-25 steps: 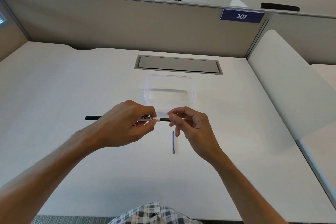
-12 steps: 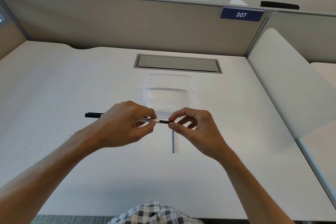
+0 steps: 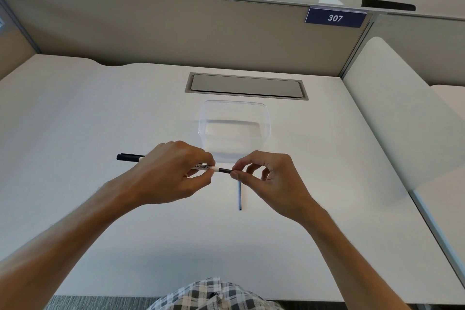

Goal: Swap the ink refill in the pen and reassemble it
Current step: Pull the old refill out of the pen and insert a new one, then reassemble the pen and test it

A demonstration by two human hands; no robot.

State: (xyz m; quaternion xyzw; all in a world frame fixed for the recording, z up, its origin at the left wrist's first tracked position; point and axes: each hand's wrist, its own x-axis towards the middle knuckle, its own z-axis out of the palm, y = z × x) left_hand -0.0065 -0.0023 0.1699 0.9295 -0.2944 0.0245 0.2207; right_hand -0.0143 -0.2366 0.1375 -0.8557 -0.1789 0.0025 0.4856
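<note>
A white pen [image 3: 204, 166] with a black cap end at its left lies level above the desk, gripped around its barrel by my left hand [image 3: 171, 173]. From the barrel's right end a thin black refill [image 3: 224, 170] sticks out. My right hand [image 3: 266, 178] pinches the refill's right tip between thumb and forefinger. A thin blue refill [image 3: 239, 196] lies on the desk just below my right hand's fingers, pointing toward me.
A clear plastic container [image 3: 234, 108] stands on the white desk [image 3: 100, 121] just behind my hands. A grey cable hatch [image 3: 246, 86] sits further back. Partition walls close the desk at the back and right.
The black refill shows a longer stretch between the barrel and my right fingertips than before. My right hand has shifted slightly to the right.
</note>
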